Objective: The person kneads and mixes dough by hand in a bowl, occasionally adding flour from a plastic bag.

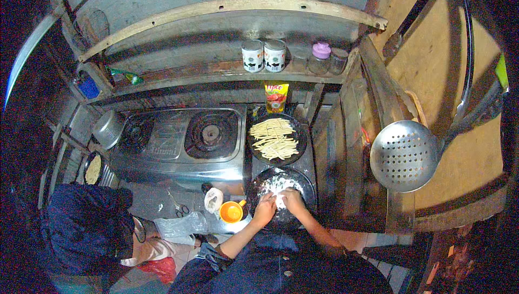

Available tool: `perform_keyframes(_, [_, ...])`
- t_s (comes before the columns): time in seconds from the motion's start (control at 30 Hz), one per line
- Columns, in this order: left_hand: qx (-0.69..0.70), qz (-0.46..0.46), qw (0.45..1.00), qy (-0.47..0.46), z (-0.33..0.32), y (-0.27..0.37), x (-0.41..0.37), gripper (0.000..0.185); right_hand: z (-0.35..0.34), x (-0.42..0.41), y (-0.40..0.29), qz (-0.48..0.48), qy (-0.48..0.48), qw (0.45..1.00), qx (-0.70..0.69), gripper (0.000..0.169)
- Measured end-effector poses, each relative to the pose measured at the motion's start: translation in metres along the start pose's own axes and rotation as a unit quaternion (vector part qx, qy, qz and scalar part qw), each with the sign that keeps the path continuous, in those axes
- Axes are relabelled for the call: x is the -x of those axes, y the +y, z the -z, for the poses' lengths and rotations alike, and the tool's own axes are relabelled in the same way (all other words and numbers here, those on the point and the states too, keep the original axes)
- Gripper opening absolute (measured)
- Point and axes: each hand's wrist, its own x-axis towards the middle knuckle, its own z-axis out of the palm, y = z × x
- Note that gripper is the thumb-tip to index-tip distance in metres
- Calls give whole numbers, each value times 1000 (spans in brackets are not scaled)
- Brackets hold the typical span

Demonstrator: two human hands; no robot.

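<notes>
Both hands are over a dark round tray (254, 184) dusted with white powder (284, 180). My left hand (265, 209) has its fingers bent down at the powder, and my right hand (293, 201) does the same close beside it. Whether anything is between the fingers cannot be made out. Just beyond, a second dark round tray (301, 148) bears pale thin strips (275, 138) that look like dough, laid in two rows. An orange cup (231, 212) stands left of my left hand, next to an open bag (213, 200) with whitish contents.
A two-burner gas stove (178, 168) is on the left, with scissors (180, 209) and a clear plastic bag (182, 223) in front. Another person (87, 225) is at far left. A perforated metal skimmer (405, 156) hangs at right. Two cans (275, 56) and jars (320, 60) line the shelf.
</notes>
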Motion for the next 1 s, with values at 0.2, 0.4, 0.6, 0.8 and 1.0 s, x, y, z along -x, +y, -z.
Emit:
perform_keyframes(0.2, [33,27,999,18,4,3,-1,40,4,-1,-22,36,36,993,-108,36])
perform_keyframes(0.4, [9,-16,1000,5,3,-1,0,37,4,6,-16,5,23,998,-50,26])
perform_keyframes(0.6, [28,18,999,24,5,5,-2,25,-9,5,-7,-2,3,1000,21,19])
perform_keyframes(0.8, [26,-23,999,41,-5,-14,-1,16,-11,-3,3,-51,77,993,-68,22])
perform_keyframes(1.0, [91,49,990,94,-2,-5,-2,17,-7,2,-16,10,56,993,-103,26])
